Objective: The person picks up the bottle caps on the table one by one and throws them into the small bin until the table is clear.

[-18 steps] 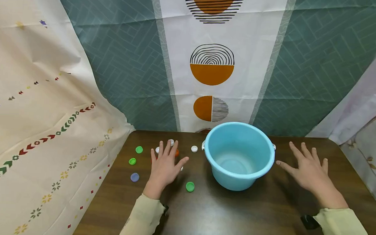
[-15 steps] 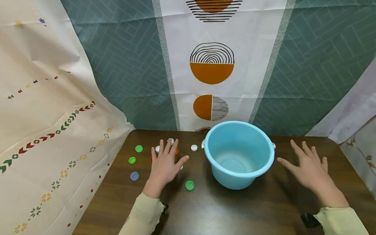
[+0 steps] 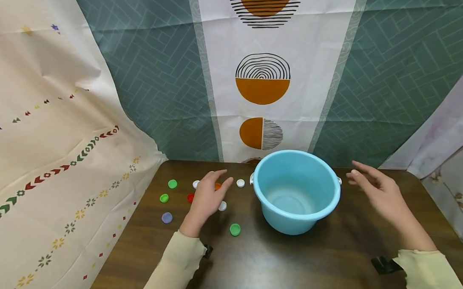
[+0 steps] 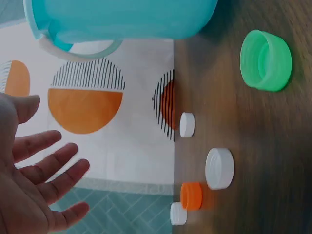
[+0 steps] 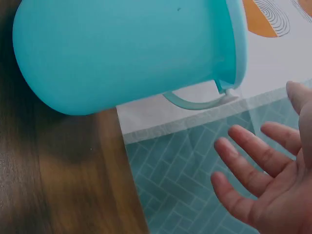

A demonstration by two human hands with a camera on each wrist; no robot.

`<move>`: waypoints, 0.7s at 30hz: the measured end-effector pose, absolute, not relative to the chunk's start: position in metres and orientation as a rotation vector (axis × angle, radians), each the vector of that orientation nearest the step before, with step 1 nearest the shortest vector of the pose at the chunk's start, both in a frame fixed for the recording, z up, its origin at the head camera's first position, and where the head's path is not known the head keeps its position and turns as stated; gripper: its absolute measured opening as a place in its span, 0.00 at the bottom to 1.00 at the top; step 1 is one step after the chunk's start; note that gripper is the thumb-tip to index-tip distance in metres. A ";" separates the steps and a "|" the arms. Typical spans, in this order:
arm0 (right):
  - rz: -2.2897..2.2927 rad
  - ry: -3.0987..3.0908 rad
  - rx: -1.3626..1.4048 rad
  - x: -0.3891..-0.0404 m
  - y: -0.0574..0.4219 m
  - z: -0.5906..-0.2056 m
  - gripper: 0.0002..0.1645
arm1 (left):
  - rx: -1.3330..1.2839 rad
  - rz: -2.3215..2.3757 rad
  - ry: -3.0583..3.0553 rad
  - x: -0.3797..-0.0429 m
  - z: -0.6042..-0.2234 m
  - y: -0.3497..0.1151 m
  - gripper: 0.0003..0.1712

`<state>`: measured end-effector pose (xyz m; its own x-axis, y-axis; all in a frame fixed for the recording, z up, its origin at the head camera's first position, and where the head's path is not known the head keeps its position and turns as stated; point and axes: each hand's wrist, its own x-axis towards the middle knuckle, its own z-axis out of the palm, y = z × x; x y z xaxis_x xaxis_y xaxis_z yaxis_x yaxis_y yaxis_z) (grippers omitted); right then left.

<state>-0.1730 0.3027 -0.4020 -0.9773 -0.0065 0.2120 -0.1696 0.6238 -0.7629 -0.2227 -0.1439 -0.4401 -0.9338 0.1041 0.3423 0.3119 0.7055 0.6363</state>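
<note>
My left hand [image 3: 208, 197] hovers over the bottle caps on the table's left, fingers loosely bent and holding nothing. Around it lie a white cap [image 4: 220, 168], an orange cap [image 4: 191, 196], a red cap [image 3: 190, 198] and a larger green cap [image 4: 265, 61]. A light blue bucket [image 3: 290, 223] stands upright at the middle right. To the right of the bucket my right hand [image 3: 381, 192] is raised in the air, its fingers relaxed and the palm bare in the right wrist view. The bucket's white handle [image 5: 200, 103] hangs at its back.
Two green caps, one of them a green cap [image 3: 172, 183], and a blue cap [image 3: 167, 218] lie at the left. Another white cap [image 3: 240, 183] is beside the bucket. A patterned curtain [image 3: 160, 95] hangs right behind the wooden table [image 3: 288, 270], and cream cloth [image 3: 80, 190] borders its left.
Both hands were spread flat with palms down; now they have turned sideways and their fingers have bent. The red cap and a white cap near the left hand show more. The bucket stays put.
</note>
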 end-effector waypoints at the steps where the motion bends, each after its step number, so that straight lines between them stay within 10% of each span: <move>1: 1.308 -2.651 0.164 -0.175 0.300 -0.403 0.31 | -0.327 -1.118 -2.609 -0.224 -0.441 -0.142 0.27; 21: 1.615 -2.722 0.402 -0.182 0.285 -0.423 0.33 | -0.330 -1.320 -2.615 -0.233 -0.467 -0.123 0.18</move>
